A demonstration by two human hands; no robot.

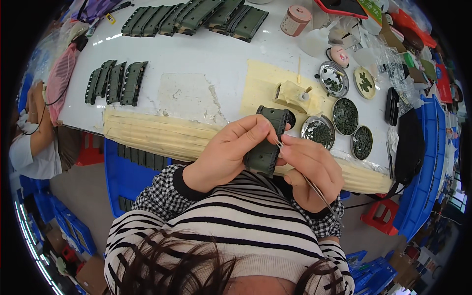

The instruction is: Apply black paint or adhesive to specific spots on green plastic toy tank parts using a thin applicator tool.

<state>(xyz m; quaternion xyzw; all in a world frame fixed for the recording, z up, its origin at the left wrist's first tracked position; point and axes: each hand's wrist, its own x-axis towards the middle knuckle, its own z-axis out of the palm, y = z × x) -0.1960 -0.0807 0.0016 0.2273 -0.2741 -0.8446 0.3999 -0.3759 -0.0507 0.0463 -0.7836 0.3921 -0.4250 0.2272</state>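
My left hand (219,155) is closed on a dark green, slightly curved rectangular plastic casing (264,160), held upright before my chest. Its thumb and fingers grip the casing's left side. My right hand (314,169) pinches a pair of metal tweezers (317,191), whose tips meet the casing's right edge near my left thumb. Whether the tips hold a small part is too fine to see. Just beyond my right hand stands a metal dish (333,140) of small dark green pieces. Two round tins, one a tin (357,118) and the other a smaller tin (371,145), hold similar pieces.
Several green casings (160,20) lie in rows at the far left, others (132,83) nearer. A tape-covered block (295,98) sits on yellowish paper (258,78). Farther right are a metal dish (346,87), a pink can (296,20) and a blue bin (425,147). A co-worker's arm (42,132) shows left.
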